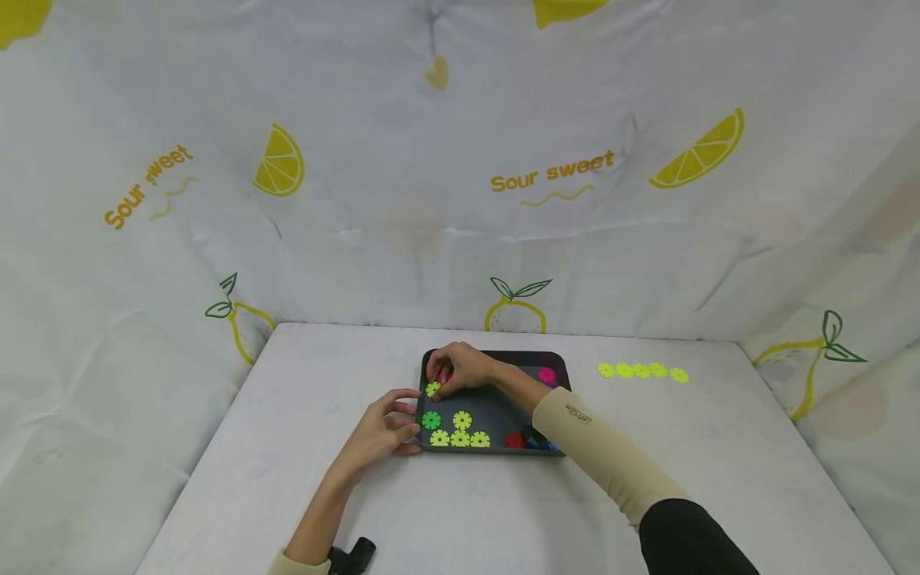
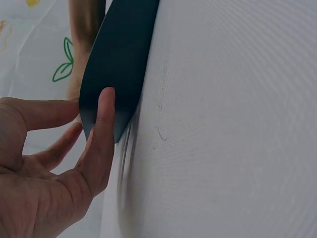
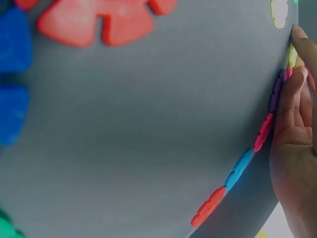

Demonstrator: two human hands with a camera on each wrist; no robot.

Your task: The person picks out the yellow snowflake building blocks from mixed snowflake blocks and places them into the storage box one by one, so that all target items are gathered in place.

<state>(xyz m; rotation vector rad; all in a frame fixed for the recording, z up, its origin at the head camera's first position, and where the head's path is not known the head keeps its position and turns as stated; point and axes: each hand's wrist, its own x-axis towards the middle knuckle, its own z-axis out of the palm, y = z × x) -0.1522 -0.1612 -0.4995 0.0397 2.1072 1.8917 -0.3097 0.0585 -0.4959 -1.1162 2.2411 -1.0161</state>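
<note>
A shallow dark tray [image 1: 496,407] lies on the white table. My left hand [image 1: 381,427] is at its left side, fingers spread and fairly straight, with fingertips touching the outer wall in the left wrist view. Over the tray's far left corner, my right hand [image 1: 465,367] pinches a yellow-green snowflake disc [image 1: 433,389] between thumb and finger; pink shows just behind. Nearer in the tray are a green disc [image 1: 431,420] and several yellow-green discs [image 1: 460,438]. In the right wrist view, pink, purple, blue and red discs [image 3: 208,207] stand along the tray's wall.
A row of yellow-green discs [image 1: 641,370] lies on the table right of the tray. A red disc [image 1: 514,440] and darker pieces sit at the tray's near right, a pink disc [image 1: 547,375] at its far right. Lemon-printed cloth [image 1: 402,239] hangs behind the table.
</note>
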